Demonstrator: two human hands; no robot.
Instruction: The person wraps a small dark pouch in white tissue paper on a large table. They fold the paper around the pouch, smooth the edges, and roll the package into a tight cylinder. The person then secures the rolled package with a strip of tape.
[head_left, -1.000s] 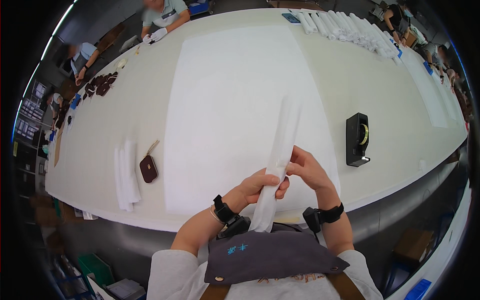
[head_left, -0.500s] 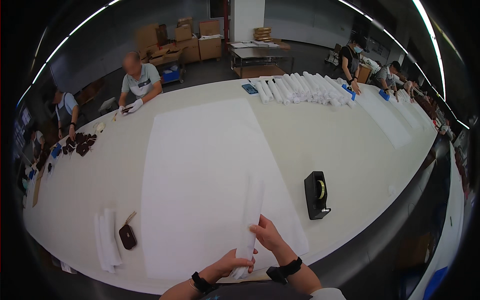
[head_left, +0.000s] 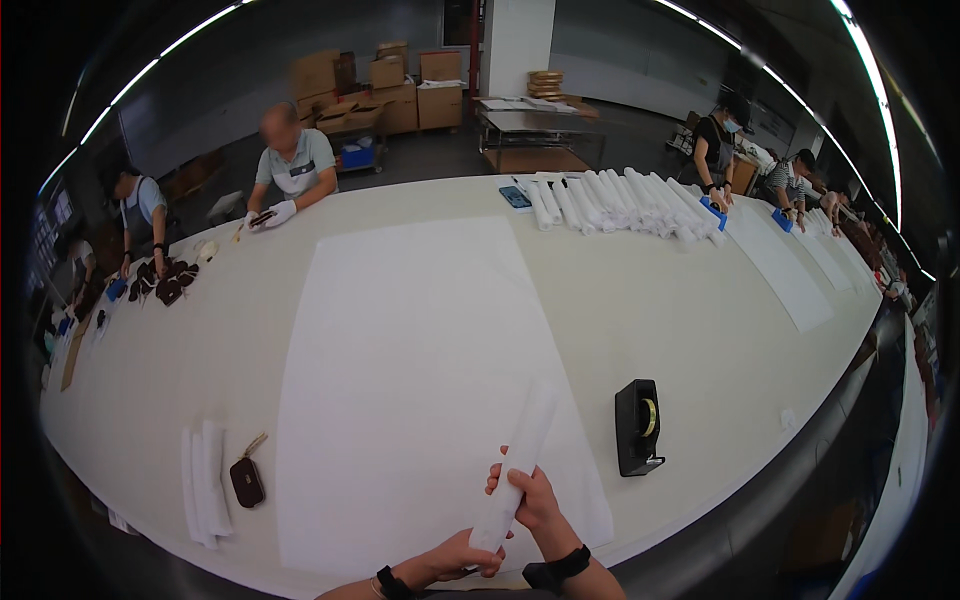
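Note:
Both my hands are wrapped round a white paper roll [head_left: 534,415], tilted with its far end toward the upper right. My left hand [head_left: 462,552] grips its near end, close to the table's front edge. Higher up the roll, my right hand [head_left: 530,492] closes round its middle. Beneath the roll lies a large flat white sheet [head_left: 420,370] spread over the table. To the right stands a black tape dispenser [head_left: 632,430] with a yellowish tape roll. At the left lie a small dark brown zip pouch [head_left: 247,482] with a light cord and several white rolls [head_left: 207,480].
A pile of white rolls [head_left: 630,205] and a blue phone [head_left: 515,197] lie at the table's far side. A gloved person [head_left: 298,165] handles a dark item across from me. Another person [head_left: 145,215] stands by dark pouches [head_left: 170,283]; others work at the far right.
The roll has swung from nearly upright to leaning rightward. My right hand now wraps it with fingers showing on its left side. The whole view has shifted slightly.

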